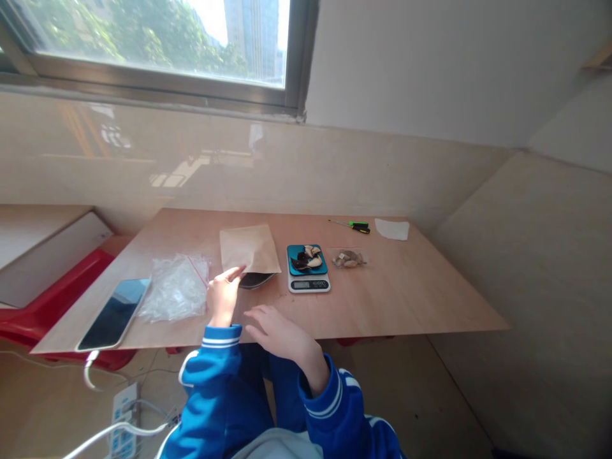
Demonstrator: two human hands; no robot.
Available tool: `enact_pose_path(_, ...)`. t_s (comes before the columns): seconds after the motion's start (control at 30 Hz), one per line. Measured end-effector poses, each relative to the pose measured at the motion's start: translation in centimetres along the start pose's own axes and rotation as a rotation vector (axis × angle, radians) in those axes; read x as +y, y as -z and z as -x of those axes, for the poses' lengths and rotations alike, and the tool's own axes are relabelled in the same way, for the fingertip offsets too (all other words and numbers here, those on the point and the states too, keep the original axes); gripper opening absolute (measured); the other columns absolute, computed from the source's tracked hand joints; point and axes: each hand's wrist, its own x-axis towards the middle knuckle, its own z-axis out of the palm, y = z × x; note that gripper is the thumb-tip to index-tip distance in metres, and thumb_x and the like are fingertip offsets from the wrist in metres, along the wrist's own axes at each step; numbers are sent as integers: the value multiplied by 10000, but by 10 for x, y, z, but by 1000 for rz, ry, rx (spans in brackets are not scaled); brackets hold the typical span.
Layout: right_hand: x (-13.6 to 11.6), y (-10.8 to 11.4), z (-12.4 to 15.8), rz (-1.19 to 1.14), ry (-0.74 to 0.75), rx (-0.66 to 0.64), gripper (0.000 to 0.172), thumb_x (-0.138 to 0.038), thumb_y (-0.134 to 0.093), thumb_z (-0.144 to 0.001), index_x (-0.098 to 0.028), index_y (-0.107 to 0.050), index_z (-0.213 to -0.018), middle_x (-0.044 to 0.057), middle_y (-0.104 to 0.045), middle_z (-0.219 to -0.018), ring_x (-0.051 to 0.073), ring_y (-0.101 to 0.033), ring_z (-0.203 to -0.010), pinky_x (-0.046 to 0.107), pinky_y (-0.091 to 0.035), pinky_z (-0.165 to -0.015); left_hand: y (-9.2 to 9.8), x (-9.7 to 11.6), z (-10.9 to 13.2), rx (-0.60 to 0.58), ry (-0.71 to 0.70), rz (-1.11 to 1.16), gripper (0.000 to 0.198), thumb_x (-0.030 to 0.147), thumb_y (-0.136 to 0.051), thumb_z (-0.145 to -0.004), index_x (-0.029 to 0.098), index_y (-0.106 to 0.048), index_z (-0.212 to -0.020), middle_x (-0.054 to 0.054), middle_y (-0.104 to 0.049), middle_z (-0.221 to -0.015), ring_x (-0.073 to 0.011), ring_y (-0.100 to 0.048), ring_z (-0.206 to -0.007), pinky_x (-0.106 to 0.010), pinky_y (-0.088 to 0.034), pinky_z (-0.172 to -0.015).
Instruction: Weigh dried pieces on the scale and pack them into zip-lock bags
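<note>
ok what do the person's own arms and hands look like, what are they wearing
The left hand and right hand are bare, without gloves. Both arms are covered by a bright blue long-sleeved jacket with white stripes near each cuff.

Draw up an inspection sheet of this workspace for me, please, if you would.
Surface: wooden board, with small specks near the hands.
Job's things: paper envelope over a dark curved piece; kitchen scale bearing a teal tray of broken pieces.
Clutter: phone, plastic bag, small bag, screwdriver, white paper.
Grippers: left hand open at the envelope's edge; right hand open above the board, holding nothing.
Cables: white cable at a power strip.
Surroundings: window, red seat.
</note>
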Motion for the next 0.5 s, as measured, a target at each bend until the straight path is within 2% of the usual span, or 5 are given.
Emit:
enact_pose_path(0.1, 0, 6, 9, -5, -57, -57, 304, -193, -471, -939, -135, -631, -1191, 124, -690, -1163, 250, -629, -1105, 391, -496, -959, -7, -11, -8, -72, -31, -17, 289, 346, -579, -827, 252, -726, -1057, -48, -734, -1111, -237, -652, -1094, -335, -482, -955)
enact_pose_path(0.2, 3, 12, 15, 8, -105, -69, 315, -212, -479, -936, -127, -638, -1195, 128, -687, -1181, 260, -632, -1109, 374, -492, -954, 5, -26, -9, -123, -130, -39, 329, 249, -575, -794, 267, -697, -1099, -30, -672, -1242, -233, -585, -1197, -346, -432, -1033)
enact_pose_path(0.33, 6, 15, 18, -1, -110, -65, 304, -211, -472, -933, -143, -665, -1158, 116, -707, -1145, 253, -653, -1067, 353, -495, -924, 33, -60, -14, 171, -161, -262, 399, 149, -497, -798, 199, -629, -1171, -132, -571, -1348, -332, -473, -1298, -495, -374, -1072)
enact_pose_path(0.4, 7, 14, 17, -15, -94, -39, 288, -208, -476, -926, -159, -682, -1120, 105, -722, -1103, 246, -662, -1035, 345, -499, -899, 42, -77, -17, 181, -104, -280, 331, 161, -524, -794, 197, -647, -1100, -157, -622, -1260, -371, -522, -1235, -525, -405, -1021)
enact_pose_path(0.5, 7, 11, 18, -70, -65, 4, 262, -209, -499, -910, -201, -696, -1082, 71, -737, -1048, 219, -674, -974, 316, -500, -867, 46, -91, -19, 120, -64, -270, 261, 191, -561, -782, 213, -667, -1019, -134, -689, -1116, -352, -594, -1127, -481, -440, -973)
